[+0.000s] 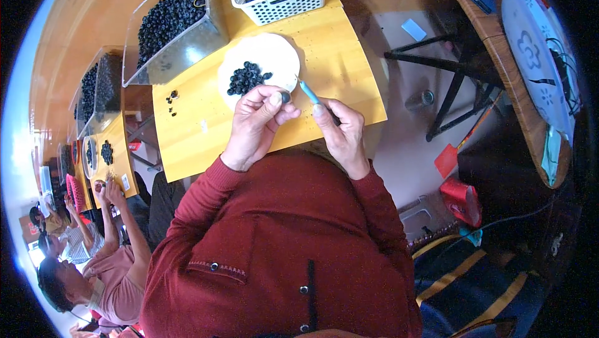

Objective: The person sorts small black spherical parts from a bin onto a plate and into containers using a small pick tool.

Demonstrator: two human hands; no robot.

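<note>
My left hand (251, 127) pinches a small round black piece (285, 97) between thumb and fingers, just over the near edge of a white plate (277, 57). In my right hand (344, 140) is a slim teal pen-shaped tool (308, 92), its thin tip pointing up and away from me. The tip is beside the black piece but apart from it. On the plate lies a pile of similar black pieces (245, 78), some looking ring-shaped. Both hands are above the yellow wooden table (340, 66).
A clear bin (181, 48) and a white perforated basket (281, 10), both full of black pieces, stand at the far side. Several loose bits (172, 102) lie left of the plate. Other people (112, 269) work at the left. A black folding frame (449, 69) stands right.
</note>
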